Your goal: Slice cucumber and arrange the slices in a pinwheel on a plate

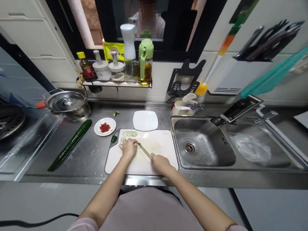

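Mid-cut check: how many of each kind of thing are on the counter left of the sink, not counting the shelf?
Whole cucumber: 1
Plates: 2, a round plate with red chilli and a square plate
Cutting board: 1
Knife, held in the right hand: 1
Lidded pot: 1
Total: 6
Cucumber slices and scraps are too small to count.
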Demonstrator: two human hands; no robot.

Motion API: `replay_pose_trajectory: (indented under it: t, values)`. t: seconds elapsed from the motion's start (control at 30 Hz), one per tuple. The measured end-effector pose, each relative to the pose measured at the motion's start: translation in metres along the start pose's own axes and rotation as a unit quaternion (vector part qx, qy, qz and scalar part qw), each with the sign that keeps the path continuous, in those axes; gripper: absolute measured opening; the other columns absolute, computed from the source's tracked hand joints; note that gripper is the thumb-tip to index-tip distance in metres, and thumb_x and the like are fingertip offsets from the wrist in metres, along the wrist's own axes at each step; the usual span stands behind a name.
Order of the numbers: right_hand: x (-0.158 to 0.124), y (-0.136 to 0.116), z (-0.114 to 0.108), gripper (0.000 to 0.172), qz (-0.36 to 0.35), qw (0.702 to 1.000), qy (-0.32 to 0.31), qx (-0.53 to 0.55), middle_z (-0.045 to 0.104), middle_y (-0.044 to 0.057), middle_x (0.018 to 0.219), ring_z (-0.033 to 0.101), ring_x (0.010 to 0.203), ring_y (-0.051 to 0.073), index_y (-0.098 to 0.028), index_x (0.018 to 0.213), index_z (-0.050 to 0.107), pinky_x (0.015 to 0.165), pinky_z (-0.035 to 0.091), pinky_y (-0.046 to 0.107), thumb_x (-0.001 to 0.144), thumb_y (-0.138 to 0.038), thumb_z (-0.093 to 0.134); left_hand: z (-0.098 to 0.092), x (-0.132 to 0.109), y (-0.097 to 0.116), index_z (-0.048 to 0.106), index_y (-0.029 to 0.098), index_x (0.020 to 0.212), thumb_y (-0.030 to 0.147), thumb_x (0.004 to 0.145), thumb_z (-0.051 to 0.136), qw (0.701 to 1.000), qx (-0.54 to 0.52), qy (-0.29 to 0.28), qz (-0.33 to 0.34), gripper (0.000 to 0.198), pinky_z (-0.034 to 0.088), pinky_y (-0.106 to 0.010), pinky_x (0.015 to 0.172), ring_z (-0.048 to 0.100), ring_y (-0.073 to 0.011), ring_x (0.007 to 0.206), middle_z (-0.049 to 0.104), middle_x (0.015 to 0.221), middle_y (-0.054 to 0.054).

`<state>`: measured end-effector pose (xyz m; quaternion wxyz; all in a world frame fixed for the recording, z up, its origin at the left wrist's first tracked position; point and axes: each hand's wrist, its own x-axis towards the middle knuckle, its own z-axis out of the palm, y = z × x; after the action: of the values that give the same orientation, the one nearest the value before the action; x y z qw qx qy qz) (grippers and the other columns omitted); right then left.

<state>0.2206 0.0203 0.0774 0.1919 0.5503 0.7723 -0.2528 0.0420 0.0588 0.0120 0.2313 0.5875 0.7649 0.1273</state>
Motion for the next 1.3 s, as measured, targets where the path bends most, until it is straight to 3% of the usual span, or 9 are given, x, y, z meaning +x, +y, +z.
replay_pose_trajectory:
  t: [0.57,0.87,1.3]
  values:
    - [-0.003,0.001,-0.004,0.033,-0.004,1.0,-0.003,0.006,0.067,0.018,0.104,0.063,0.101,0.027,-0.015,0.116,0.052,0.075,0.045,0.034,0.09,-0.013,0.033,-0.003,0.003,0.008,0.066,0.029,0.093,0.022,0.082,0.053,1.0,0.003,-0.018,-0.024,0.018,0.028,-0.044,0.09,0.043,-0.0298,0.116,0.063,0.115,-0.004]
    - [0.0,0.004,0.001,0.032,-0.006,1.0,0.003,0.0,0.068,0.017,0.102,0.065,0.099,0.027,-0.014,0.115,0.052,0.075,0.046,0.034,0.09,-0.014,0.033,-0.005,0.0,0.017,0.063,0.026,0.09,0.013,0.078,0.049,0.999,-0.006,-0.021,-0.043,0.022,0.029,-0.042,0.086,0.051,-0.028,0.109,0.068,0.101,-0.005]
    - [0.003,0.006,-0.001,0.031,-0.01,1.0,-0.018,-0.009,0.067,0.017,0.102,0.064,0.1,0.026,-0.015,0.116,0.051,0.075,0.046,0.034,0.09,-0.013,0.034,-0.006,0.002,0.021,0.059,0.029,0.102,0.013,0.078,0.048,0.996,-0.012,-0.034,-0.076,0.03,0.028,-0.042,0.088,0.052,-0.0271,0.11,0.07,0.101,-0.004]
